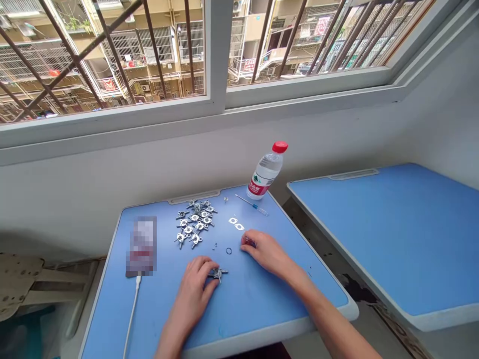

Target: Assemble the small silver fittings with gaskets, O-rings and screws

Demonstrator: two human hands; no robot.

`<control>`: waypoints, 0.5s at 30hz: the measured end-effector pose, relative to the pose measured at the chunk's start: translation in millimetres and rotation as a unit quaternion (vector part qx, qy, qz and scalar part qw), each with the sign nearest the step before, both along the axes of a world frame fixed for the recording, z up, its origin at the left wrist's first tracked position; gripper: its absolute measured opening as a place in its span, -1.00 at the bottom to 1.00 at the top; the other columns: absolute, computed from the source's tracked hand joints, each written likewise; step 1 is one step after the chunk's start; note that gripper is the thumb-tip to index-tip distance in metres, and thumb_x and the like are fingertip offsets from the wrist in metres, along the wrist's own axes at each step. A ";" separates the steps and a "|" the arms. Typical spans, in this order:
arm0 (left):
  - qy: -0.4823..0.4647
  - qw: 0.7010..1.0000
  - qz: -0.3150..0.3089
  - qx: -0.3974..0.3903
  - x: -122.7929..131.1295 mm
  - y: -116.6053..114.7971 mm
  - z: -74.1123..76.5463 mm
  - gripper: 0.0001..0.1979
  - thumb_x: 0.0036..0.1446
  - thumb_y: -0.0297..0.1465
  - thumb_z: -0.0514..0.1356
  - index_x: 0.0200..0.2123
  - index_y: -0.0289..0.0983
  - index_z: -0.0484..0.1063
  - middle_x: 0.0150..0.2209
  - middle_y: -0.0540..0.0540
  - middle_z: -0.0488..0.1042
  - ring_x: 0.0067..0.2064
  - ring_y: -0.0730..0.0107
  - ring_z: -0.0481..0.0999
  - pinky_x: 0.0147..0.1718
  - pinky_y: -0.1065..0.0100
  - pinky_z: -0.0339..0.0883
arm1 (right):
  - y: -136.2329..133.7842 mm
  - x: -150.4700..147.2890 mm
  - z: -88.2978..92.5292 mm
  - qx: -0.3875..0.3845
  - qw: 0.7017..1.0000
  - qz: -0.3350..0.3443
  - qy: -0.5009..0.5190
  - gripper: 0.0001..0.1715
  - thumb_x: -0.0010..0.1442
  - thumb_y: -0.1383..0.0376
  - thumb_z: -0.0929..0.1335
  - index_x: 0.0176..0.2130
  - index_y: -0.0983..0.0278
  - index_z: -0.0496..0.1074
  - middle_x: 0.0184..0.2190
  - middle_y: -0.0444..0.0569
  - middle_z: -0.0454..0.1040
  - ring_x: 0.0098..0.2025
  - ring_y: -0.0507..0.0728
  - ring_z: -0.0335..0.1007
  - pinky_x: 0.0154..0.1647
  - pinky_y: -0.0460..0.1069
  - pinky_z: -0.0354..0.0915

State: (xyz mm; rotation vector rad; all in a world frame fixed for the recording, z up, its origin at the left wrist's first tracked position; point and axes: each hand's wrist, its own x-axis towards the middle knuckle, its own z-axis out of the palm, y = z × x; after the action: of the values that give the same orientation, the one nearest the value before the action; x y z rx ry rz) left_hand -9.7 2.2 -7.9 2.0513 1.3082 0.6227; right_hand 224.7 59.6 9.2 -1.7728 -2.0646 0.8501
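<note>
My left hand [195, 281] pinches a small metal fitting [218, 273] with side stubs against the blue table. My right hand [264, 249] is closed around something small and reddish [248, 242], mostly hidden by the fingers. Between the hands lie a dark ring [229, 251] and tiny metal bits [215, 245]. Just beyond my right hand are two flat metal plates with holes, one plate [232, 220] touching the other plate [239, 227]. A pile of similar metal fittings [194, 218] sits farther back, left of the plates.
A screwdriver [254, 205] with a clear handle lies near a red-capped water bottle [265, 172] at the back right. On the left is a blurred phone [141, 247] with a white cable [131, 311]. A second blue table [396, 229] stands beyond a gap to the right.
</note>
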 end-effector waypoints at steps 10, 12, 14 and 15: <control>0.008 0.999 -0.004 0.031 0.9 0.8 -1.7 -0.77 0.16 -0.59 0.16 -0.16 -0.20 0.41 -0.12 -0.10 0.45 -0.09 0.20 0.45 -0.10 0.17 0.35 | -68.9 -35.4 4.4 0.000 0.986 0.085 0.141 -0.79 0.24 0.33 0.26 -0.35 0.21 0.47 -0.41 -0.12 0.56 -0.38 0.08 0.44 -0.32 -0.07 0.25; 0.010 0.999 -0.005 0.034 0.8 1.1 -2.6 -0.78 0.16 -0.59 0.15 -0.16 -0.20 0.41 -0.13 -0.10 0.45 -0.09 0.21 0.45 -0.10 0.18 0.36 | -73.8 -41.5 -2.0 0.032 0.986 0.093 0.131 -0.78 0.25 0.36 0.24 -0.32 0.21 0.47 -0.38 -0.10 0.57 -0.36 0.08 0.46 -0.31 -0.07 0.27; 0.015 0.999 -0.006 0.034 0.8 0.9 -3.3 -0.78 0.17 -0.59 0.15 -0.16 -0.21 0.41 -0.14 -0.09 0.44 -0.09 0.22 0.44 -0.11 0.19 0.36 | -74.7 -45.3 -8.2 0.059 0.986 0.096 0.121 -0.78 0.25 0.39 0.24 -0.31 0.22 0.46 -0.38 -0.09 0.57 -0.36 0.09 0.47 -0.31 -0.06 0.28; 0.017 0.999 -0.007 0.034 0.7 0.6 -3.5 -0.78 0.17 -0.60 0.14 -0.16 -0.21 0.41 -0.14 -0.09 0.44 -0.10 0.22 0.44 -0.11 0.18 0.36 | -74.4 -46.6 -10.6 0.068 0.986 0.097 0.117 -0.78 0.25 0.39 0.24 -0.31 0.22 0.45 -0.38 -0.09 0.57 -0.36 0.09 0.47 -0.32 -0.06 0.28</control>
State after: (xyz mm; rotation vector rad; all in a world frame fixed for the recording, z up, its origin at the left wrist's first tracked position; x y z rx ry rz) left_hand -9.0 2.8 -11.4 2.1321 1.3080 0.6379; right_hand 178.1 -14.8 -1.4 -1.3501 -2.1055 0.8973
